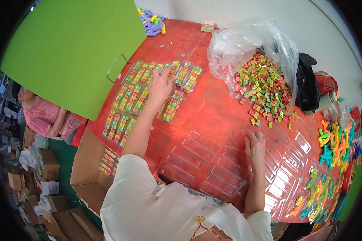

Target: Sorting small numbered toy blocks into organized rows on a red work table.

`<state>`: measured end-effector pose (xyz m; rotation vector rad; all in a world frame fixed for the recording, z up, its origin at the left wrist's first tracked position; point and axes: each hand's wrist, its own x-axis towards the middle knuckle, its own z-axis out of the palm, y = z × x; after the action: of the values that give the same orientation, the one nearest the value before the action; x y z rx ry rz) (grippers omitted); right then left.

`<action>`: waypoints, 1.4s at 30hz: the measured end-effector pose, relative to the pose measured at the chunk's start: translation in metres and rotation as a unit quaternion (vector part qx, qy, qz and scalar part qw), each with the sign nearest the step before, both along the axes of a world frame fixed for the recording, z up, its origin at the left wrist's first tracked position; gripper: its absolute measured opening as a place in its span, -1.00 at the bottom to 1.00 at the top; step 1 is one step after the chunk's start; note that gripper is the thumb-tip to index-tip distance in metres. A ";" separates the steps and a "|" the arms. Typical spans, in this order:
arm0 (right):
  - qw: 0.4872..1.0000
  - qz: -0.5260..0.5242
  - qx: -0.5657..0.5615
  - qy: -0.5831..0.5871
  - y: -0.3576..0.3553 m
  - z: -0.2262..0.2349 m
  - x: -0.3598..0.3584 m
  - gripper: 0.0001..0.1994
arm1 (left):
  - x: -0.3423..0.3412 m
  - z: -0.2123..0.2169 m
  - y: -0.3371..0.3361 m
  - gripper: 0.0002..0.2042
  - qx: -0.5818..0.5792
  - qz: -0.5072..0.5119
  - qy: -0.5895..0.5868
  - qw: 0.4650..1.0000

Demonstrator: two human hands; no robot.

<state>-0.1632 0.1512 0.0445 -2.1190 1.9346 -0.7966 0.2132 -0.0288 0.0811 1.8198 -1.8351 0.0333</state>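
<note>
Block-filled plastic trays (132,95) line the left of a red table (201,108), bordered by a green panel (80,52) and open cardboard box (86,160); tabletop stretches between them and a clear bag (223,50) spilling loose blocks (265,80). The right hand (256,148), loosely open, is beside unfilled trays (193,151); the left hand (161,85) is over the far row, grip unclear. Block markings are illegible.

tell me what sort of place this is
Probably a packing workshop: a heap of small coloured blocks spills from a clear bag, similar blocks lie in neat rows, and cardboard boxes crowd the left side.
</note>
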 end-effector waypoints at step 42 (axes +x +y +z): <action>0.996 -0.050 -0.065 0.040 -0.056 0.005 -0.031 -0.61 | 0.041 -0.015 -0.066 -0.55 -0.096 -0.020 -0.209 0.973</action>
<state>-0.1943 0.0953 0.0495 -2.1730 2.0967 -0.8928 0.2545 -0.0948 0.0661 1.7315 -2.0633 0.5992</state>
